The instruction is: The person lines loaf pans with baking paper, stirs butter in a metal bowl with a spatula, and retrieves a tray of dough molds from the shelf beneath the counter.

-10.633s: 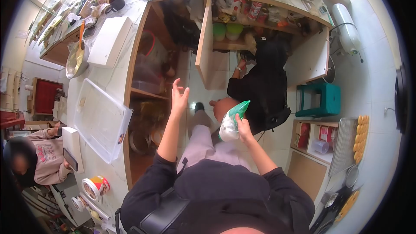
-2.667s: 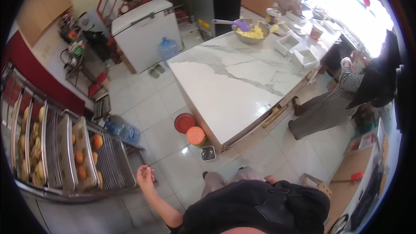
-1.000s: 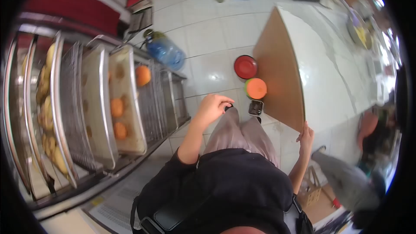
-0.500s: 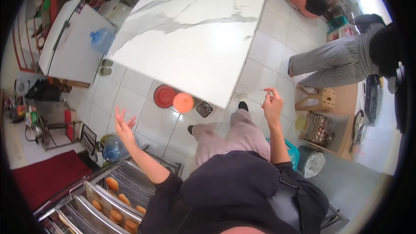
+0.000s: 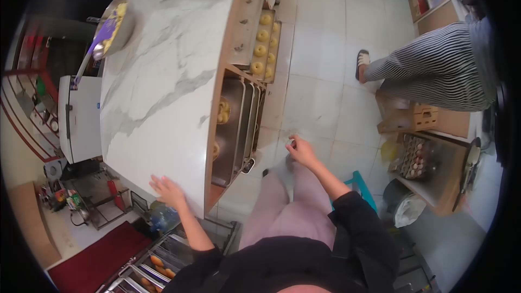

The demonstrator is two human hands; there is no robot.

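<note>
My left hand (image 5: 169, 191) lies with spread fingers at the near edge of the marble-topped table (image 5: 163, 97), holding nothing. Over the tiled floor, to the right of that table, my right hand (image 5: 300, 151) hangs in the air with its fingers curled; whether anything is between them is too small to tell. Beneath the tabletop, trays (image 5: 233, 146) with yellow rings of dough sit in an open compartment. Farther back, another tray (image 5: 262, 49) of ring-shaped dough sticks out from the table's side.
A metal bowl (image 5: 126, 28) with yellow contents and a purple spatula (image 5: 103, 33) stands on the table's far left. At right are a person in striped trousers (image 5: 434, 68), a wooden stool (image 5: 423, 117) and an egg tray (image 5: 415, 157). A baking rack (image 5: 163, 260) stands lower left.
The view has turned and moved alongside the table, bringing its tray compartment into sight. My left hand has come from open air to the table's edge. The person in striped trousers remains at the right.
</note>
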